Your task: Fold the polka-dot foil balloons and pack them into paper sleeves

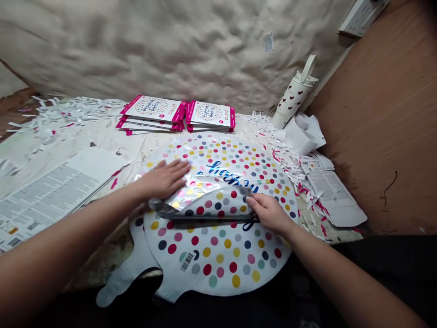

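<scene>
A flat white foil balloon [225, 264] with coloured dots and blue lettering lies before me, apparently on another one whose edge and tail show at the lower left. On top is a partly folded foil balloon [215, 202], its shiny side and dotted side both showing. My left hand [169, 179] rests flat on its left part, fingers stretched out. At the right end of the fold, my right hand [271, 212] pinches the edge between thumb and fingers. A barcode label [187, 261] sits on the lower balloon.
Two stacks of pink-edged balloon packets [155, 109] stand at the back. Printed sheets [61, 187] lie left, more card sheets [331, 191] right. Paper shreds [71, 109] are strewn around. A white bottle with hearts [293, 98] leans by the brown side panel [385, 136].
</scene>
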Tool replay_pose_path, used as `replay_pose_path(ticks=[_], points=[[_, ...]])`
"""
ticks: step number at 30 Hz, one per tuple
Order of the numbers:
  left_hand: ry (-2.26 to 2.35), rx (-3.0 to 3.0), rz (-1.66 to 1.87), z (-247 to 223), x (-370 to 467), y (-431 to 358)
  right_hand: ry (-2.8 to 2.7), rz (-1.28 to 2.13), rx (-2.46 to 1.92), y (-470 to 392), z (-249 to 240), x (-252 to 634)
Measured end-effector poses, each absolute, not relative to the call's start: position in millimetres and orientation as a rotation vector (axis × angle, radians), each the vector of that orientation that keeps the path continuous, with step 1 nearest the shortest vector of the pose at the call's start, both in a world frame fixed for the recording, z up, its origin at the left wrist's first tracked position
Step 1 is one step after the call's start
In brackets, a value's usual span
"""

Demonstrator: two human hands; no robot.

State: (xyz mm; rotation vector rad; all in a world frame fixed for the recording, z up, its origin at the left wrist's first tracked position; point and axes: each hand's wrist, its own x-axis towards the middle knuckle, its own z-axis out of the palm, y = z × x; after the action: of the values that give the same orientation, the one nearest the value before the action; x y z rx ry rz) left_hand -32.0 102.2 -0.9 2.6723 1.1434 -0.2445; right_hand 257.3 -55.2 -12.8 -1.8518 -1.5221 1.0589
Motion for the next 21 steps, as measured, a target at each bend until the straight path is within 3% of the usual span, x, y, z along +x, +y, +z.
replay_pose_path(ticks=[4, 6, 9, 14, 17, 19, 21], points=[[1.565, 2.600, 0.402, 26.3, -42.2, 75.8, -1.373, 1.287, -2.025, -26.4, -8.6, 253.8], [1.260, 2.792, 0.634, 26.7, -23.9, 36.7, -1.358, 1.298, -2.087, -18.6, -8.7, 251.9], [0.812, 2.986, 0.316, 7.6, 7.5, -17.0, -1.355, 1.291, -2.182, -11.8, -9.2, 251.5], [0.965, 2.833, -0.075, -24.3, 21.5, -32.0, -1.422, 1.106, -2.336, -14.3, 1.1, 248.7], [0.982, 2.801, -0.092, -26.8, 17.0, -25.1, -1.644, 0.671, -2.299, -26.7, 8.3, 232.7], [0.976, 2.800, -0.082, -26.3, 15.3, -24.6, -2.032, 0.359, -2.043, -33.3, 6.6, 219.8], [0.973, 2.801, -0.075, -26.2, 14.9, -26.2, -2.364, 0.265, -1.816, -33.9, 0.0, 212.6]])
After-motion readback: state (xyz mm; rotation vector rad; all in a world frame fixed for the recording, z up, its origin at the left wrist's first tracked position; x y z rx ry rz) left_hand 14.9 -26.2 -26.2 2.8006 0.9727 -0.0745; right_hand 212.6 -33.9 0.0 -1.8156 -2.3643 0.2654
